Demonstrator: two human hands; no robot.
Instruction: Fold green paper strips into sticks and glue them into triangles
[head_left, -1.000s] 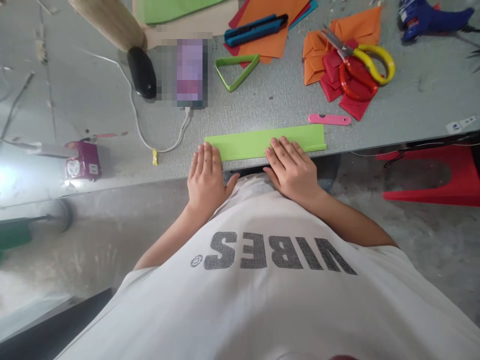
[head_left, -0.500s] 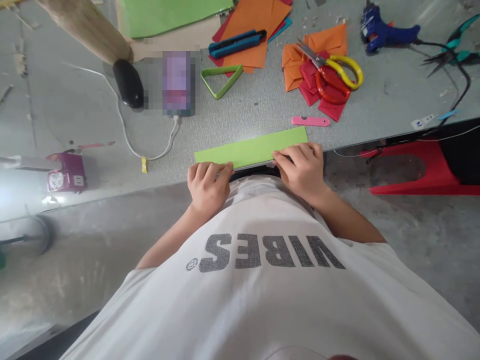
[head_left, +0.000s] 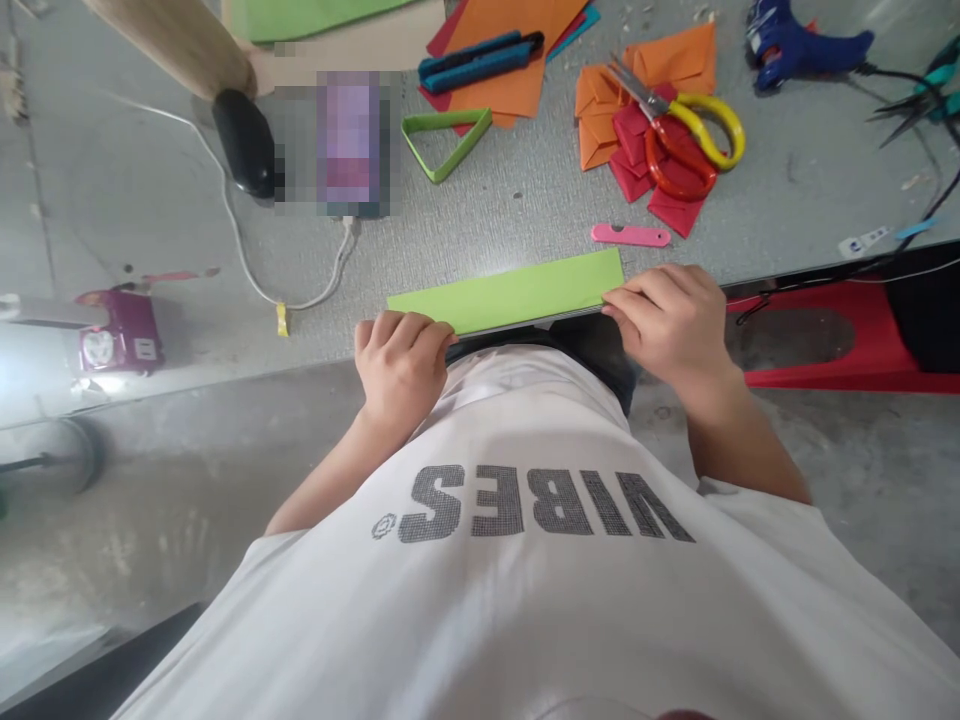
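Note:
A long strip of light green paper (head_left: 510,290) lies along the table's near edge, in front of my white shirt. My left hand (head_left: 401,365) pinches its near edge close to the left end, fingers curled over it. At the strip's right end, the thumb and fingertips of my right hand (head_left: 667,320) close on the near corner. Just beyond the strip lies a pink folding knife-like piece (head_left: 631,235). A triangular loop of folded green paper (head_left: 448,143) stands farther up the table.
Scissors (head_left: 682,130) rest on folded red and orange paper pieces (head_left: 600,120). A blue cutter (head_left: 480,62) lies on orange sheets. A blue glue gun (head_left: 806,45) is at the right. A phone (head_left: 349,140) with a white cable (head_left: 240,230) lies left, near a purple object (head_left: 124,335).
My right hand has slid rightward along the strip's near edge to its right end. My left hand has shifted slightly left. The whole view has moved a little.

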